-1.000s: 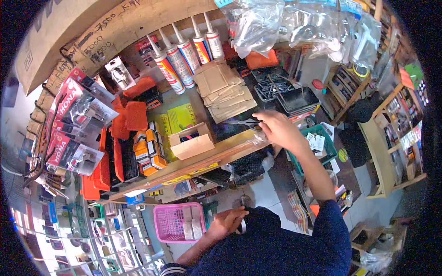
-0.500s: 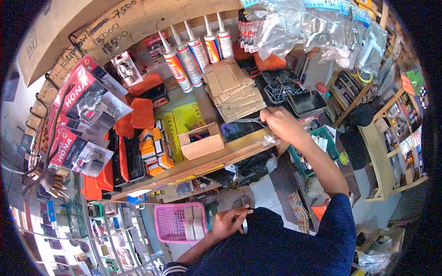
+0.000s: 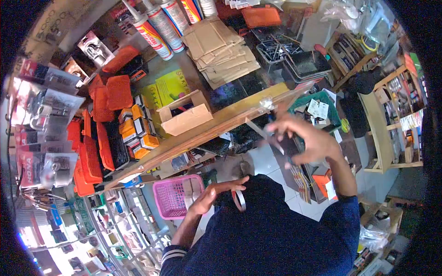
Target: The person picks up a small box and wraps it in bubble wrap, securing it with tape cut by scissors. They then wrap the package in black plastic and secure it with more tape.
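Observation:
My right hand [image 3: 308, 140] is blurred in front of the wooden counter edge, its fingers curled around scissors [image 3: 260, 130] whose blades point up and to the left. The handles are mostly hidden by the fingers. Lower down, close to the dark blue shirt, my left hand [image 3: 214, 194] pinches a thin pale strip [image 3: 240, 201] that hangs in a curve below the fingertips. On the counter lie a stack of flat brown cardboard pieces [image 3: 221, 50] and a small open cardboard box [image 3: 186, 115].
Sealant tubes [image 3: 154, 37] stand at the back of the counter. Orange trays [image 3: 90, 154] and small orange-and-black boxes [image 3: 138, 129] are at the left. A pink basket [image 3: 172, 198] sits below the counter, and a green basket [image 3: 338, 117] is at the right.
The view has shifted. My right hand has lifted the scissors off the counter beside the cardboard stack and brought them nearer my body. My left hand has turned, and more of the strip shows.

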### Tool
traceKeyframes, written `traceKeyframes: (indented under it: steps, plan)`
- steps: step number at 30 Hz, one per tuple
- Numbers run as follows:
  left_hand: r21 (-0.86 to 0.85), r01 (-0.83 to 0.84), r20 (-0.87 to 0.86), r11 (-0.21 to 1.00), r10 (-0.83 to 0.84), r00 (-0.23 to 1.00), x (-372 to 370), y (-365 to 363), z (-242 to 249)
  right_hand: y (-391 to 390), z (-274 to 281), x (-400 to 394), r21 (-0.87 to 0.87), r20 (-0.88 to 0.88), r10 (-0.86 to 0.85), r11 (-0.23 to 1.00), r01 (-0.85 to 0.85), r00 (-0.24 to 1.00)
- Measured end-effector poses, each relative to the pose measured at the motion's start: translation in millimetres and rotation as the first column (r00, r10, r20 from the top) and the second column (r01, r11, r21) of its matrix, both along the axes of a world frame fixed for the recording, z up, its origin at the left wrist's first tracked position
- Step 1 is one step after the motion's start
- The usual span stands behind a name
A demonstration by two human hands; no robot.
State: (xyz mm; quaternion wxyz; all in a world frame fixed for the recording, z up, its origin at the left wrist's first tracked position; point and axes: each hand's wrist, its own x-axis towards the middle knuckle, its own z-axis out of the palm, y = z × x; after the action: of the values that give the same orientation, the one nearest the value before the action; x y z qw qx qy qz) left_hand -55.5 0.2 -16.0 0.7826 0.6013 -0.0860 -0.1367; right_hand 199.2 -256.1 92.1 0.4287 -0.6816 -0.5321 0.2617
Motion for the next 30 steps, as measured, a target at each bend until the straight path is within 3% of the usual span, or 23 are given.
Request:
traceKeyframes:
  steps: [2,3,5,8,17,25,27,29,30]
  plan:
    - [-0.011,0.044,-0.012,0.999,-0.044,0.999,4,3,4,-2,-12,-8,-0.047,0.041,0.254,0.967,-0.252,0.966]
    - [-0.048,0.075,-0.017,0.996,-0.076,0.997,6,6,2,-5,-20,-13,-0.047,0.038,0.251,0.967,-0.249,0.967]
    - [-0.085,0.113,-0.023,0.990,-0.115,0.993,8,11,-1,-14,-36,-27,-0.244,-0.166,0.347,0.893,-0.379,0.923]
    - [-0.105,0.132,-0.042,0.986,-0.137,0.990,12,15,-1,-14,-44,-39,-0.280,-0.201,0.426,0.838,-0.469,0.882]
    - [-0.164,0.219,-0.105,0.962,-0.238,0.966,23,18,15,19,-32,-52,-0.269,-0.116,0.469,0.834,-0.482,0.875]
    - [-0.109,0.258,-0.026,0.960,-0.263,0.965,23,21,26,25,-45,-54,-0.223,-0.122,0.520,0.816,-0.533,0.846]
    - [-0.092,0.279,-0.020,0.956,-0.282,0.959,22,25,17,25,-46,-53,-0.199,-0.253,0.456,0.839,-0.507,0.853]
    - [-0.076,0.298,-0.011,0.951,-0.300,0.954,17,25,9,19,-37,-52,-0.243,-0.229,0.391,0.864,-0.442,0.891]
    - [-0.171,0.216,-0.084,0.961,-0.232,0.969,12,23,8,16,-30,-52,-0.282,-0.201,0.322,0.885,-0.370,0.925]
